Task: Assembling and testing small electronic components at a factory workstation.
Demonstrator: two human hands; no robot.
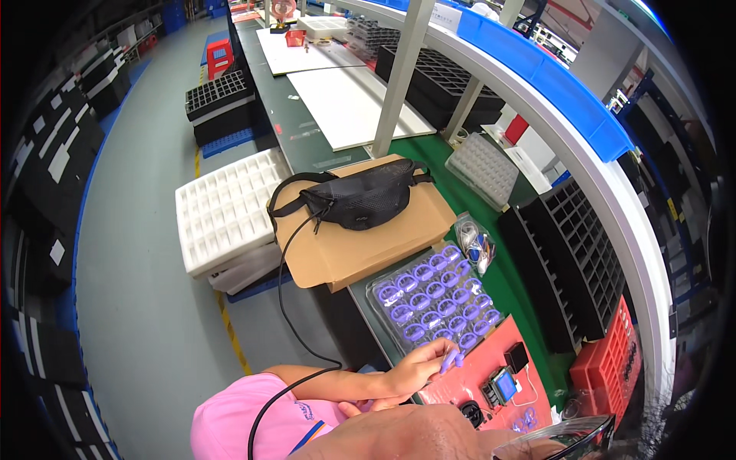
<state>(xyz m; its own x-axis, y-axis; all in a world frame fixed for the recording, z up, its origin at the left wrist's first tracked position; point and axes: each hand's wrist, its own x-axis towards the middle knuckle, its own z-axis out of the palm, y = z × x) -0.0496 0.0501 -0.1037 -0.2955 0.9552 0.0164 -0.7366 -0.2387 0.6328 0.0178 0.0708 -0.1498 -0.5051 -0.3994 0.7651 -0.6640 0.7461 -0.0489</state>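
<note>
My left hand (420, 369) reaches in from the lower left, its fingers pinched on a purple band (451, 360). It is held over the near edge of a clear plastic tray (373, 295) filled with rows of purple looped bands (435, 290). Below the hand lies a red mat (491, 349). On this mat sit a small device with a lit blue screen (503, 386), a black block (517, 356) and a coiled black cable (471, 414). More purple loops (529, 420) lie at its near end. A bit of skin beside my pink shirt may be my right hand (351, 409); its fingers are mostly hidden.
Beyond the tray, a black waist bag (368, 195) rests on a cardboard box (330, 257), its cable trailing toward me. White trays (230, 203) are stacked at the left. Black gridded trays (567, 253) and a red crate (602, 364) stand right, near a metal post (402, 84).
</note>
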